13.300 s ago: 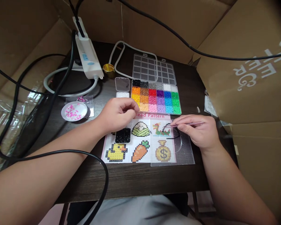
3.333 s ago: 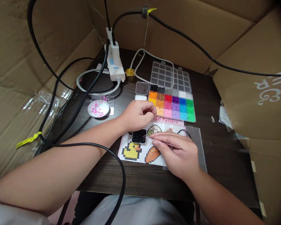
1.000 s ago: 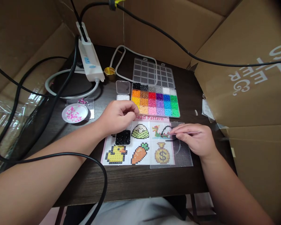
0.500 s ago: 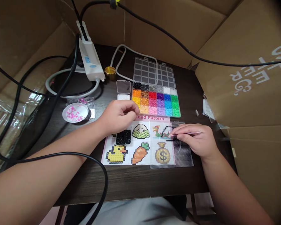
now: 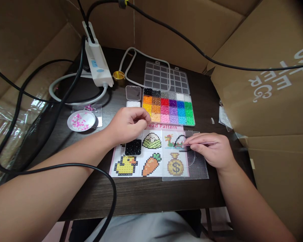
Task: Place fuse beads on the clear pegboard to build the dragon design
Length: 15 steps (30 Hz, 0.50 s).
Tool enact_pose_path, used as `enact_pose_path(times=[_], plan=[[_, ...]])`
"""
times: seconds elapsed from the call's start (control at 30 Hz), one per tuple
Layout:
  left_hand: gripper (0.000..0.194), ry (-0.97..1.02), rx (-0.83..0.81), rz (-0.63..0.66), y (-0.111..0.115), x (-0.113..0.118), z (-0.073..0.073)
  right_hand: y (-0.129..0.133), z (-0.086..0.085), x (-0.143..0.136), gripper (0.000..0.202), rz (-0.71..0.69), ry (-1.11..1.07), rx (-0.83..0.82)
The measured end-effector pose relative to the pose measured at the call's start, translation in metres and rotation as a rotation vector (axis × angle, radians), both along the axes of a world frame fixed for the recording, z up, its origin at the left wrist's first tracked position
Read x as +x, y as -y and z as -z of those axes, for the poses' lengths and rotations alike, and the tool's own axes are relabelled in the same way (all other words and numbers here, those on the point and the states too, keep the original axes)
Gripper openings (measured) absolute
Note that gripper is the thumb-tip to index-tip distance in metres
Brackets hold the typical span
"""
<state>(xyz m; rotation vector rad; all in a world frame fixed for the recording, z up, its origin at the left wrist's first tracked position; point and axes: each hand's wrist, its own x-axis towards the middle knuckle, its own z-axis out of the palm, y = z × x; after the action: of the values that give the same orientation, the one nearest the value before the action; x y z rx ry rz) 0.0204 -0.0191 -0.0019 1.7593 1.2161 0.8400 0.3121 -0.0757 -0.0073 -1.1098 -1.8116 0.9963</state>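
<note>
At a dark bench (image 5: 146,195) walled in by cardboard, the right hand (image 5: 212,151) pinches thin tweezers (image 5: 199,144), tips resting on a clear pegboard (image 5: 197,164) right of centre in the frame, laid over the bead pattern sheet (image 5: 151,153). Only a short arc of black beads (image 5: 179,139) is set; most pegs look bare. The left hand (image 5: 127,124), its grip loosely curled, rests by a small box of black beads (image 5: 133,147) below the colour tray (image 5: 169,107).

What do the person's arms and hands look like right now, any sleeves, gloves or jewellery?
Both forearms are bare with no sleeves in view. The left hand and the right hand wear no gloves, and no rings, watch or bracelet show. Nails look short and unpainted. No markings show.
</note>
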Motion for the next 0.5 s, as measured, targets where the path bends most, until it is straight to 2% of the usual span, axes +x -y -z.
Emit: enact_pose_path(times=[0.5], plan=[[0.016,-0.018,0.001,-0.003,0.0002,-0.0008,0.0015,0.0023,0.0023,0.0044,0.005,0.087,-0.025,0.009]])
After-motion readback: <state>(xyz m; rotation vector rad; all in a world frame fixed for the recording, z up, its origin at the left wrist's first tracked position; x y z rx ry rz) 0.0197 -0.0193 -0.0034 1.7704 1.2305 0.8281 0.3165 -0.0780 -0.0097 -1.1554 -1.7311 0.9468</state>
